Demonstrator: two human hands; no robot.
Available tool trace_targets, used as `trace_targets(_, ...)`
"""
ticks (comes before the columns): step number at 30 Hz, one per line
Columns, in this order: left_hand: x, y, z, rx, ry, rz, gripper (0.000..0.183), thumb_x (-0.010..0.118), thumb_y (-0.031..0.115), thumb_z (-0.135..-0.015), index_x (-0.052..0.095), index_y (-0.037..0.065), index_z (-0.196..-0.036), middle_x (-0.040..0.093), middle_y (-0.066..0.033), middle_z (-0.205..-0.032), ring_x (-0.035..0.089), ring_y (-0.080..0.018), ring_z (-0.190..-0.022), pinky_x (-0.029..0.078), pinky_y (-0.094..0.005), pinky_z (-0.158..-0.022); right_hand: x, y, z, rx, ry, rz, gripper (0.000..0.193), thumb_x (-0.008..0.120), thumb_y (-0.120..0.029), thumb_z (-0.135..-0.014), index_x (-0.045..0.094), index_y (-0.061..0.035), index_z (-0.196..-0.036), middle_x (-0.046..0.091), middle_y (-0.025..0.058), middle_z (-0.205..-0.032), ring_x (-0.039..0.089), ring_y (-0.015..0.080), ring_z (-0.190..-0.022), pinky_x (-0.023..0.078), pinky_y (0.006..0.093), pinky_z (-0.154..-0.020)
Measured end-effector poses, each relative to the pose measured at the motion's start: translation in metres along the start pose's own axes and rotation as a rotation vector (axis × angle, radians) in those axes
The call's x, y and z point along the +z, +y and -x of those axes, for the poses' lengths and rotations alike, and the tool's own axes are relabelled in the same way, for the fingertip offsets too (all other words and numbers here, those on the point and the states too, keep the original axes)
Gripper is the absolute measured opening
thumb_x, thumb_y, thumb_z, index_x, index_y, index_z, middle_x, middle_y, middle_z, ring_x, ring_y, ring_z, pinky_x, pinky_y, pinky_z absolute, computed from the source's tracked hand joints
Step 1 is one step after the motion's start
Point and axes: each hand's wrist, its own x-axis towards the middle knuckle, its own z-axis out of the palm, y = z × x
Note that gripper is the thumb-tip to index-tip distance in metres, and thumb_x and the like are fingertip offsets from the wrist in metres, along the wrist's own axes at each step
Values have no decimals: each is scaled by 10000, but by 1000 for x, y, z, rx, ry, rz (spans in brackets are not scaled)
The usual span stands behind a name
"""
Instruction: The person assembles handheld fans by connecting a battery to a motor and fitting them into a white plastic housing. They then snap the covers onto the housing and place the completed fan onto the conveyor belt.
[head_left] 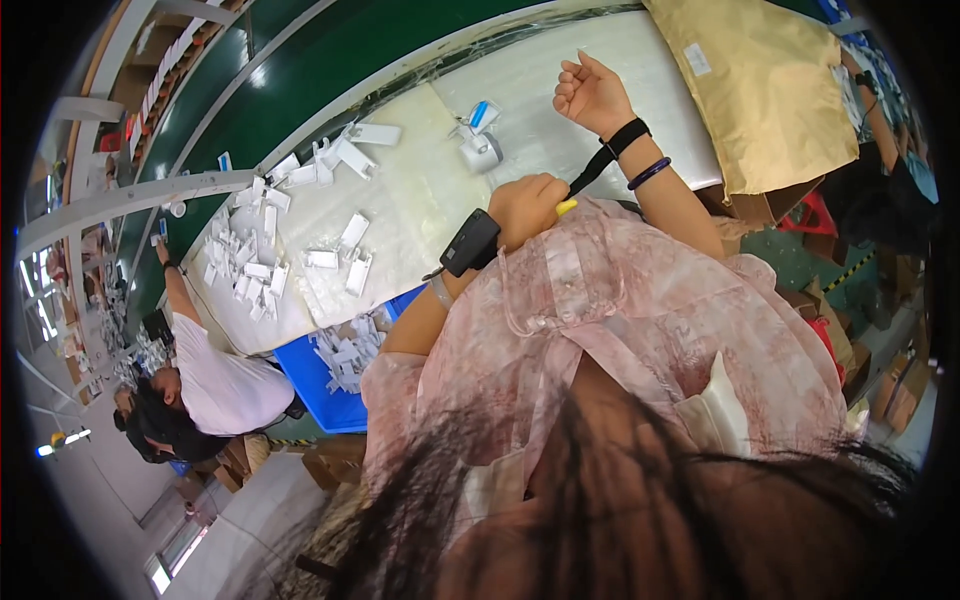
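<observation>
Black strap point(593, 170): likely called for even, untwisted tension, gripped in left hand point(525, 208), with right hand point(597, 98) loosely closed.

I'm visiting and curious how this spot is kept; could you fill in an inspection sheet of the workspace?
Surface: pale, plastic-covered table.
Job's things: black fabric strap around the right wrist, running toward the left hand.
Clutter: heap of small white plastic pieces on the table; similar pieces in a blue plastic bin.
Hands: left hand closed, apparently on the strap; right hand loosely curled, seemingly empty.
Cables: nothing clearly seen.
Surroundings: co-worker in a white shirt at left; large tan bag at right.
</observation>
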Motion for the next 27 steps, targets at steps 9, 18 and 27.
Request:
trace_targets(9,18,3,-39,-287,360,364,451,745,131,-704,556,40,-1103,596,-124,-1021,594,-286,-908,484,-360,-767,31,24,-18,-226,222,-39,370,556,-394,-901,581,-44,-784,489,29,-653,457,180,-604,420,341,-614)
trace_targets(18,25,3,-49,-359,446,196,455,749,84,-616,545,54,-1021,602,-95,-920,596,-263,-859,480,-356,-723,39,32,-28,-351,271,-56,342,550,-387,-903,516,-89,-737,427,6,-625,406,173,-566,396,338,-583)
trace_targets(27,45,-29,-28,-443,383,434,441,719,46,-659,543,52,-1063,592,-85,-962,605,-206,-886,493,-341,-780,59,24,-20,-176,31,-384,310,489,-345,-921,493,-67,-784,401,5,-639,401,154,-587,366,331,-641)
